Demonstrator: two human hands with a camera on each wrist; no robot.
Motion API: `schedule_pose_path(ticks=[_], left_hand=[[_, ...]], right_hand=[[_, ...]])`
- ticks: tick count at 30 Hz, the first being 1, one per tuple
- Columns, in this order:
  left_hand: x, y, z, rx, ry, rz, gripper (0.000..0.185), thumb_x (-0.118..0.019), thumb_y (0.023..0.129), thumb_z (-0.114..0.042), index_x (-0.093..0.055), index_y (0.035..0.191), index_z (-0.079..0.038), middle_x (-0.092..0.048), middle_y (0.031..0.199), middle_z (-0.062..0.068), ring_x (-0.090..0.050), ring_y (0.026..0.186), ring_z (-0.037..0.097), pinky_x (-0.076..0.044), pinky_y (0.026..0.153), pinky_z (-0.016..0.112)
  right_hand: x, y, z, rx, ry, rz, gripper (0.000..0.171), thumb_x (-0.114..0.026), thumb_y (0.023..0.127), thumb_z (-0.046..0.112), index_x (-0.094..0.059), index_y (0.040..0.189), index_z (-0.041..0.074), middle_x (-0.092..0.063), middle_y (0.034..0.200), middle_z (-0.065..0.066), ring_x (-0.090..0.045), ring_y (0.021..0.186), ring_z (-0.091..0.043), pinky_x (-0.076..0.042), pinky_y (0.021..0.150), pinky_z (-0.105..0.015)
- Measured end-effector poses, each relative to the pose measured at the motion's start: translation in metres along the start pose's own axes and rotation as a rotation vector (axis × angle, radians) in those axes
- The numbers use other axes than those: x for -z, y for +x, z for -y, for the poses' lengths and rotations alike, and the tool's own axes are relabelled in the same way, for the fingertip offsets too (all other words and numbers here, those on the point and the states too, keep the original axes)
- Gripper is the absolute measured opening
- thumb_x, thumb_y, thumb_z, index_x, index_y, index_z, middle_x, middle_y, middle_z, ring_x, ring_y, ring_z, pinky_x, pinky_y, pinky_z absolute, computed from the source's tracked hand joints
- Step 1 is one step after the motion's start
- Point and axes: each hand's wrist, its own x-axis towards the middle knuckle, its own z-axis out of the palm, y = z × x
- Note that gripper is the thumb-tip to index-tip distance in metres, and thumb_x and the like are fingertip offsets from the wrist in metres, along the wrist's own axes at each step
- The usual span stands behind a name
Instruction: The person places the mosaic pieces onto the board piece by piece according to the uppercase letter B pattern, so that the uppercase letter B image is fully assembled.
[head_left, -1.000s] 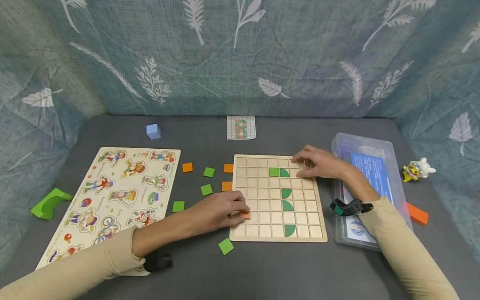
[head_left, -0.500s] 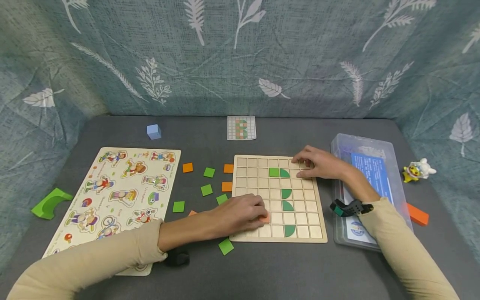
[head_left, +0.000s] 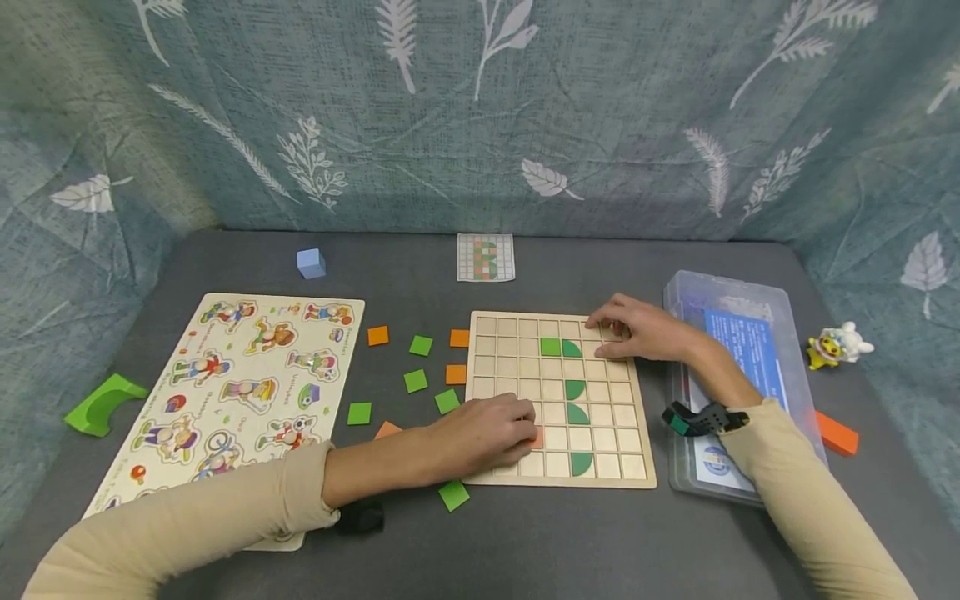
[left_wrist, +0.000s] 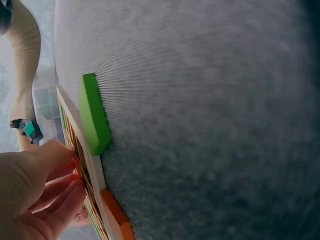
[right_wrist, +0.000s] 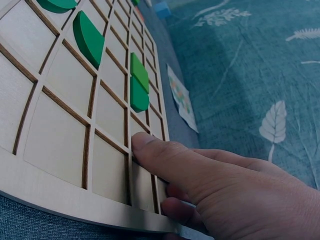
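Pinching an orange tile (head_left: 537, 438) in my near-closed left fingers (head_left: 522, 431), right fingers (head_left: 611, 311) parted on the grid board (head_left: 506, 346), green pieces (head_left: 575, 389) inset

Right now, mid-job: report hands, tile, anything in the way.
Left hand pinching orange tile at grid board. Right hand touching board's far right part. Possible snag: loose green tile by board's near left corner.

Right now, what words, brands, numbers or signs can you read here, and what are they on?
No text can be read for certain.
Sports puzzle board: words beside the figures, too small.
Blue label on the clear plastic case: print too small.
Round blue emblem, same case: no letters legible.
Wooden grid board: no lettering visible.
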Motion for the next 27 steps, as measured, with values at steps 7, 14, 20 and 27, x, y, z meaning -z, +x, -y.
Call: schedule_pose_path(ticks=[7,14,20,27], left_hand=[[0.002,-0.001,-0.004,0.026,0.012,0.006,0.011,-0.065,0.092,-0.018,-0.072,0.084,-0.014,-0.061,0.084,-0.004,-0.053,0.072,0.008,-0.044,0.059,0.015],[0.019,-0.019,0.004,0.112,-0.101,0.048,0.011,-0.064,0.092,-0.019,-0.072,0.100,-0.016,-0.064,0.108,0.001,-0.059,0.093,0.014,-0.051,0.075,0.023],[0.051,-0.053,0.059,0.362,-0.117,0.049,0.024,-0.069,0.090,-0.025,-0.071,0.110,-0.011,-0.064,0.112,0.006,-0.059,0.103,0.021,-0.053,0.080,0.036],[0.090,-0.094,0.143,0.564,-0.160,0.206,0.040,-0.070,0.089,-0.024,-0.063,0.125,-0.008,-0.060,0.121,0.015,-0.055,0.101,0.029,-0.045,0.084,0.046]], right_hand=[[0.000,0.000,0.001,-0.006,0.005,0.001,0.039,-0.069,0.090,0.027,-0.062,0.124,0.009,-0.053,0.105,-0.009,-0.049,0.085,-0.015,-0.043,0.076,-0.034],[0.000,0.001,0.001,0.004,0.007,0.003,0.040,-0.069,0.090,0.027,-0.062,0.124,0.009,-0.054,0.104,-0.009,-0.049,0.085,-0.014,-0.043,0.075,-0.034],[0.001,0.002,0.000,0.016,-0.003,-0.005,0.040,-0.070,0.089,0.026,-0.062,0.124,0.008,-0.054,0.103,-0.009,-0.049,0.084,-0.014,-0.043,0.075,-0.033],[0.000,0.002,0.001,0.000,-0.021,-0.002,0.042,-0.072,0.087,0.027,-0.062,0.124,0.009,-0.053,0.102,-0.008,-0.050,0.085,-0.015,-0.044,0.076,-0.033]])
